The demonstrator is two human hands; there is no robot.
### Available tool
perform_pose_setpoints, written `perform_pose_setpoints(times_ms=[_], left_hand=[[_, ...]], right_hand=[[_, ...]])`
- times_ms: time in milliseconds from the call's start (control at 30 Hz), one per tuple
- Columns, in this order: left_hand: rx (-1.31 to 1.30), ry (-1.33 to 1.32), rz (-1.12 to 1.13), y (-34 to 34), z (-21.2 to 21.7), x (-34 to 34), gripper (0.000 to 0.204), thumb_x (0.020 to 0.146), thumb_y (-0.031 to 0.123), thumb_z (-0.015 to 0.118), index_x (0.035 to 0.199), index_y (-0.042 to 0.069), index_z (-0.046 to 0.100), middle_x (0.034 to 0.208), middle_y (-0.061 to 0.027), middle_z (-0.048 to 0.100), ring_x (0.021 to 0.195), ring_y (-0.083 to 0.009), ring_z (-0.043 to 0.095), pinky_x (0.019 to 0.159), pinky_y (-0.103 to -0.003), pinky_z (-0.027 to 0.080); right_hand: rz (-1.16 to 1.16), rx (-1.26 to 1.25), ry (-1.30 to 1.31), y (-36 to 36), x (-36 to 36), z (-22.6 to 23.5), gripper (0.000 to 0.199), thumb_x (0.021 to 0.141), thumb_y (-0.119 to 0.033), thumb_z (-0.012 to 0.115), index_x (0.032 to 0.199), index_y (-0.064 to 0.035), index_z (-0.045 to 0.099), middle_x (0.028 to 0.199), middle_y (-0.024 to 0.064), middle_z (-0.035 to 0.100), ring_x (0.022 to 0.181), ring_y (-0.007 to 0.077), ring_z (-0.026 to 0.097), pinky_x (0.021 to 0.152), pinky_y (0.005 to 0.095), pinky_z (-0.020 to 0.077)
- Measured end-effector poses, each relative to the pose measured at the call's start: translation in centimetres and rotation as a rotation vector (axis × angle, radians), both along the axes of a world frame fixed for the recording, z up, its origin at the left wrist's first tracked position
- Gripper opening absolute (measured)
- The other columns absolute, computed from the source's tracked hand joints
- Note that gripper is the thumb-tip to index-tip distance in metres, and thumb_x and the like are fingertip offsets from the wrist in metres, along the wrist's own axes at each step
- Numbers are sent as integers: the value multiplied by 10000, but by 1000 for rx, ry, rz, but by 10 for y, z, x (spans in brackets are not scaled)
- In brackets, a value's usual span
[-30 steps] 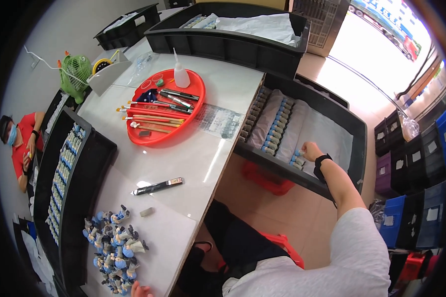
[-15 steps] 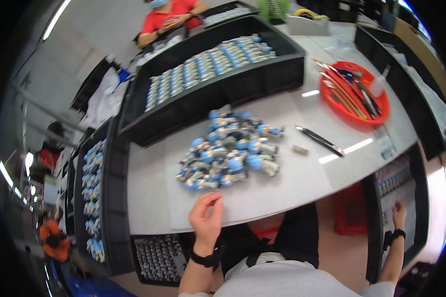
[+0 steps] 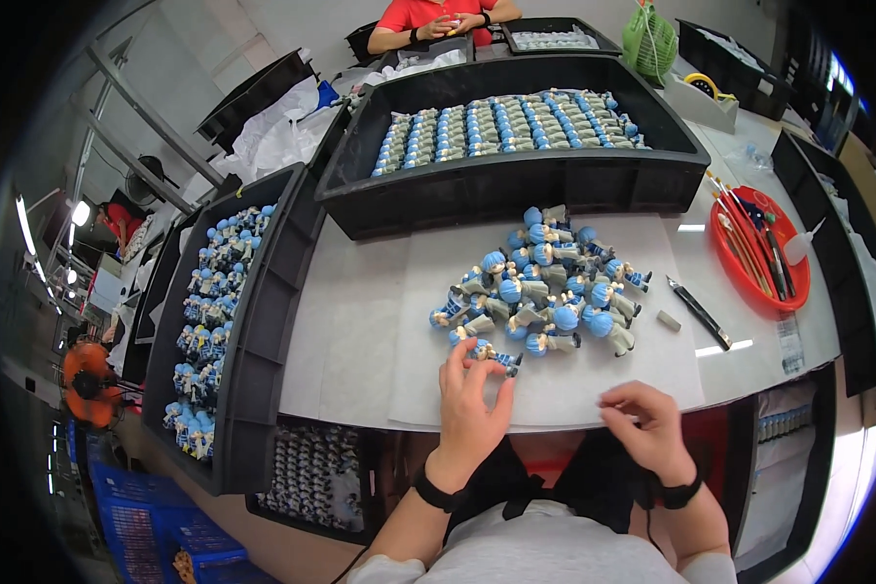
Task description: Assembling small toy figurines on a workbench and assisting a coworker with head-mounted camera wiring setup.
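My left hand [image 3: 471, 401] is at the near edge of a heap of small blue-haired figurines [image 3: 545, 282]. Its fingers and thumb close around one figurine [image 3: 497, 360] in a striped blue outfit, which lies sideways with its dark shoes pointing right. My right hand [image 3: 644, 424] hovers over the front edge of the table, to the right of the left one. Its fingers are bent, with a gap between thumb and forefinger, and nothing shows in them.
A black crate [image 3: 516, 185] with rows of figurines stands behind the heap, another crate [image 3: 253, 321] at left. On the right lie a craft knife [image 3: 699, 313], a small grey block [image 3: 669, 320] and a red bowl [image 3: 786, 304] of brushes. A person in red [image 3: 438, 12] sits opposite.
My left hand has moved up and right to the heap and closed on a figurine. My right hand has left the crate at lower right and come over the table edge. The view has shifted.
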State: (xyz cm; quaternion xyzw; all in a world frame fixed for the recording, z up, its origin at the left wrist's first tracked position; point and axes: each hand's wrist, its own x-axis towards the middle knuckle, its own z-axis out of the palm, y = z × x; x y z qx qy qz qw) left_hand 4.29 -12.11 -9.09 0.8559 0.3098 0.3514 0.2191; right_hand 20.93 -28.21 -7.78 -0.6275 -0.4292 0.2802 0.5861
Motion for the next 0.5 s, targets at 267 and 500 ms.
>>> perform_pose_setpoints(times_ms=[267, 500], left_hand=[[-348, -186, 102, 12, -9, -6, 216, 823, -19, 508, 1037, -11, 541, 1038, -154, 484, 861, -255, 555, 706, -314, 465], [-735, -527, -121, 15, -2, -2, 263, 887, 80, 509, 1126, -28, 529, 1022, -76, 513, 862, -132, 556, 743, -267, 483]], right_hand=[[61, -51, -220, 86, -47, -3, 272, 777, -31, 622, 1036, 21, 556, 871, 109, 583, 664, 168, 578, 556, 259, 458], [36, 19, 171, 84, -43, -23, 166, 832, -40, 586, 977, 40, 589, 879, 61, 572, 705, 99, 570, 592, 215, 467]])
